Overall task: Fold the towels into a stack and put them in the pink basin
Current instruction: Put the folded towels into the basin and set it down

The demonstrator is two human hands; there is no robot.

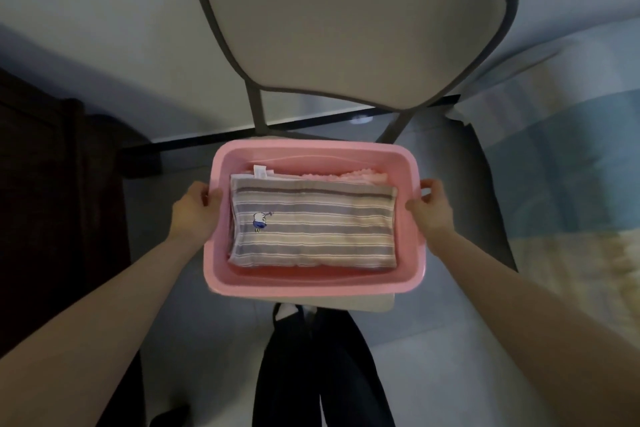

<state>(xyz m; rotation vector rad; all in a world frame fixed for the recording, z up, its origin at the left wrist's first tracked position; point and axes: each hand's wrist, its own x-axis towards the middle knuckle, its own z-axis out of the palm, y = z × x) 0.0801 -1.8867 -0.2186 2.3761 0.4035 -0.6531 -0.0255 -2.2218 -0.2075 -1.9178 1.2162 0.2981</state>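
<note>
The folded grey-and-cream striped towel (311, 229) sits on a pink one in the pink plastic rectangular basin (315, 284), over the grey padded chair (356, 45). Left hand (194, 210) and right hand (433, 206) curl around the side rims. Looks light, soft, and the rims seem the sensible grab spot.

folded striped towel (313, 230), inside pink basin (311, 282)

The pale chair seat (375, 303) bears the pink basin (311, 288).
</note>
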